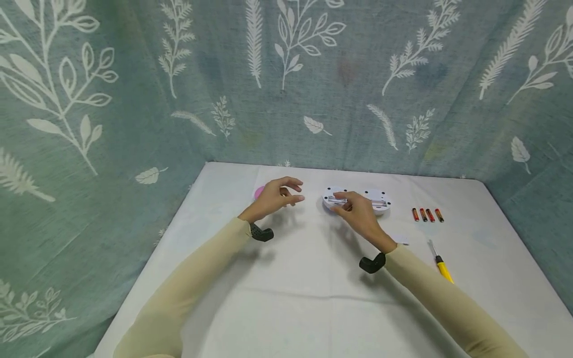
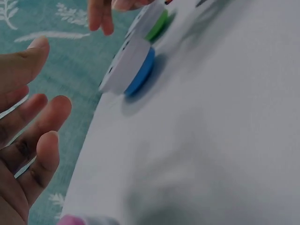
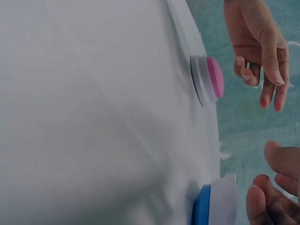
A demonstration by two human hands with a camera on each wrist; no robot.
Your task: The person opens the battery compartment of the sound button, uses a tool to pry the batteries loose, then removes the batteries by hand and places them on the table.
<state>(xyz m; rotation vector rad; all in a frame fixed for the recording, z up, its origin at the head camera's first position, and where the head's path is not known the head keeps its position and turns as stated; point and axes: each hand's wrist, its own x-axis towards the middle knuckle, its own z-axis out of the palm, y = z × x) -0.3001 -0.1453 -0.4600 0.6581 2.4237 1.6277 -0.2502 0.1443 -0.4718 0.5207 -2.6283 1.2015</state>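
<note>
A white plastic housing (image 1: 377,196) with dark screw holes and open battery slots lies slots-up at the table's back. In the left wrist view, a blue part (image 2: 140,75) and a green part (image 2: 158,24) show beneath it. My right hand (image 1: 360,214) hovers at its near side, thumb and fingers apart, with nothing seen between them. To the left, my left hand (image 1: 275,196) hangs in the air, fingers loosely bent and holding nothing. Behind that hand is a round pink-topped piece with a white base (image 3: 202,79), mostly hidden in the head view.
Several red-and-black batteries (image 1: 430,215) lie in a row right of the housing. A yellow-and-black screwdriver (image 1: 443,268) lies nearer, beside the right forearm. A small white flat piece (image 1: 400,239) is partly hidden by the right wrist. Patterned curtain (image 1: 286,114) hangs behind the white table (image 1: 291,318).
</note>
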